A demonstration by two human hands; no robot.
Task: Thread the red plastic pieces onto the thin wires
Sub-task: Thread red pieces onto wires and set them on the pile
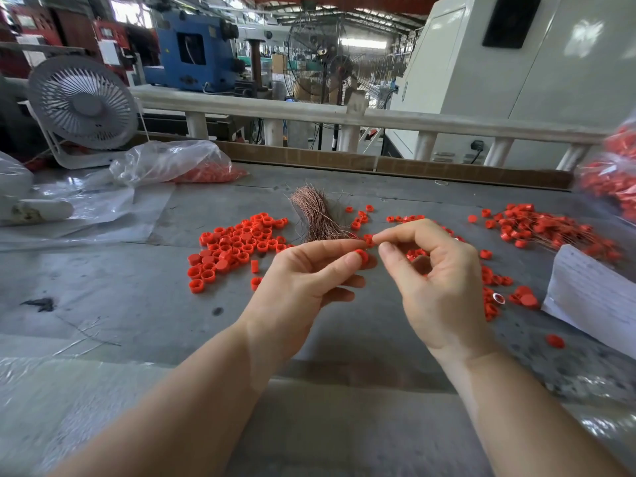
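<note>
My left hand (311, 277) pinches a red plastic piece (363, 256) between thumb and fingertips above the grey table. My right hand (437, 280) meets it from the right, forefinger and thumb pinched at a second red piece (369, 239); any thin wire there is too fine to make out. A bundle of thin copper wires (315, 215) lies just behind the hands. A heap of loose red pieces (234, 246) sits to the left, more are scattered under my right hand, and a pile of red pieces with wires (540, 228) lies at the right.
A plastic bag of red pieces (179, 163) and a white desk fan (82, 105) stand at the back left. Another bag of red pieces (612, 173) hangs at the right edge, with white paper sheets (592, 294) below it. A cardboard strip (378, 161) borders the table's far edge.
</note>
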